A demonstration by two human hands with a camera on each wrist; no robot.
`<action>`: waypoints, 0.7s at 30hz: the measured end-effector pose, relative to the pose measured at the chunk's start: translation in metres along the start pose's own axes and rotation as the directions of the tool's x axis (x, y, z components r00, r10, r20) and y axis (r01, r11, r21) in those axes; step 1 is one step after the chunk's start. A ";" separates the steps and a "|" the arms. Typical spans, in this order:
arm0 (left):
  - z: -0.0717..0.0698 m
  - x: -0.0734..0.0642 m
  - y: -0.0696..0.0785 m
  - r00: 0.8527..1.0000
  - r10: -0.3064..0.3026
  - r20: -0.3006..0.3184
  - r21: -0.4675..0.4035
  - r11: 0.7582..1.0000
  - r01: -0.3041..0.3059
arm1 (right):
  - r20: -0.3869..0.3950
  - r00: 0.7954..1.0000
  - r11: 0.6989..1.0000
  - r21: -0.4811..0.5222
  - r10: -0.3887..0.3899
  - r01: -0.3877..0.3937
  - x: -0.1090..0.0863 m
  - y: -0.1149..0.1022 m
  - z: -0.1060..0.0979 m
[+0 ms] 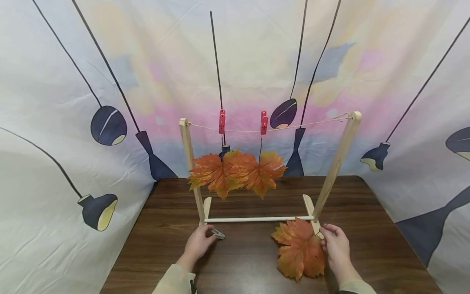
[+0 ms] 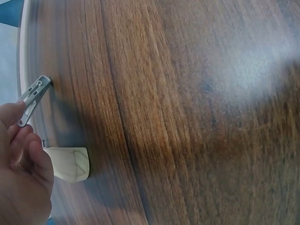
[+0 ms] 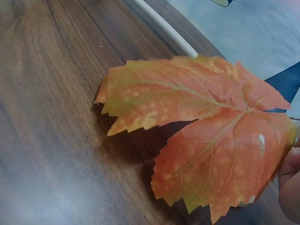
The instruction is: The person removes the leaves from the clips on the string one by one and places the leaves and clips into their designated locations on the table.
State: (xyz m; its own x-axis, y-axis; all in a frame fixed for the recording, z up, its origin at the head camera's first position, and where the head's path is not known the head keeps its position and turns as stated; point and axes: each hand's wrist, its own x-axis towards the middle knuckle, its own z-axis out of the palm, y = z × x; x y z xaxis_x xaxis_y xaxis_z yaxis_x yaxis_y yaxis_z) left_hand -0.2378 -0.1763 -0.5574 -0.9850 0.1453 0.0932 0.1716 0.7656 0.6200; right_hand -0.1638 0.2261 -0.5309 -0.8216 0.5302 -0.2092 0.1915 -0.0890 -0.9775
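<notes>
My left hand [image 1: 198,243] pinches a grey clothespin [image 1: 218,234] near the rack's left foot. In the left wrist view, thumb and fingers grip one end of this clothespin [image 2: 36,96], and its other end points away from the hand. At the rack's right foot, my right hand [image 1: 337,246] holds an orange artificial maple leaf [image 1: 300,250] at its stem side. The leaf [image 3: 206,150] spreads over the table in the right wrist view, where only a bit of the hand [image 3: 290,185] shows.
A wooden rack [image 1: 335,169] with a string [image 1: 301,125] and a white bottom bar [image 1: 257,219] stands on the brown table [image 1: 154,249]. Two red clothespins [image 1: 222,121] on the string hold two orange leaves [image 1: 216,173] by their stems. A printed cloth [image 1: 235,61] hangs behind.
</notes>
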 end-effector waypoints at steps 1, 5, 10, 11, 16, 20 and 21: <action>0.000 0.000 0.000 1.000 0.003 -0.001 0.008 1.000 -0.003 | -0.001 1.000 1.000 -0.010 0.006 -0.006 0.000 0.001 -0.001; 0.000 -0.001 -0.003 1.000 0.015 -0.005 0.036 0.999 -0.014 | 0.004 1.000 0.999 -0.033 0.022 -0.021 -0.001 0.006 -0.003; 0.001 -0.001 -0.005 1.000 0.009 -0.009 0.052 0.999 -0.009 | 0.011 1.000 0.998 -0.052 0.026 -0.025 -0.002 0.011 -0.006; 0.001 -0.001 -0.005 1.000 0.007 -0.008 0.056 0.998 -0.007 | 0.012 1.000 0.998 -0.057 0.029 -0.028 -0.002 0.012 -0.006; 0.001 -0.001 -0.006 1.000 0.009 -0.001 0.076 0.997 -0.009 | 0.028 0.999 0.998 -0.053 0.043 -0.041 -0.002 0.016 -0.009; 0.001 -0.002 -0.006 1.000 0.007 -0.001 0.095 0.995 -0.007 | 0.042 0.998 0.998 -0.050 0.050 -0.048 -0.002 0.020 -0.011; 0.001 -0.002 -0.007 1.000 0.004 -0.001 0.098 0.995 -0.004 | 0.043 0.998 0.998 -0.049 0.051 -0.049 -0.002 0.020 -0.012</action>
State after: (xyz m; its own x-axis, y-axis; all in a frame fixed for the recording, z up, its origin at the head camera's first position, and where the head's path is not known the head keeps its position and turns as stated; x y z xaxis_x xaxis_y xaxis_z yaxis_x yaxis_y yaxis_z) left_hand -0.2367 -0.1812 -0.5622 -0.9843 0.1481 0.0963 0.1767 0.8228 0.5401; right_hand -0.1516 0.2327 -0.5499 -0.8330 0.4882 -0.2603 0.2581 -0.0732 -0.9633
